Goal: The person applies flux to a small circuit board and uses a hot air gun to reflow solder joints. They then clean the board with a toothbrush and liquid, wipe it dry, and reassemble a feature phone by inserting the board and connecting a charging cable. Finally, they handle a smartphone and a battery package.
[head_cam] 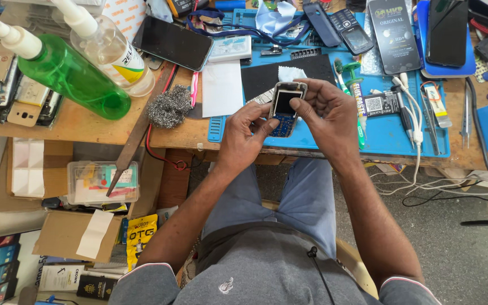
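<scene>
Fingers (296,103) pinching keypad phone (285,108), steel wool (169,105), green bottle (74,79) nearby

Bright, even light falls from above — shadows stay soft and short. Focus is sharp throughout; the edges bow slightly outward.

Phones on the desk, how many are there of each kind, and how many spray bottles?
Keypad phones: 3, the opened one held by the left hand and the right hand, plus two dark ones at the top.
Touchscreen phones lying flat: 2.
Spray bottles: 2, green and clear.
Total: 7.
</scene>
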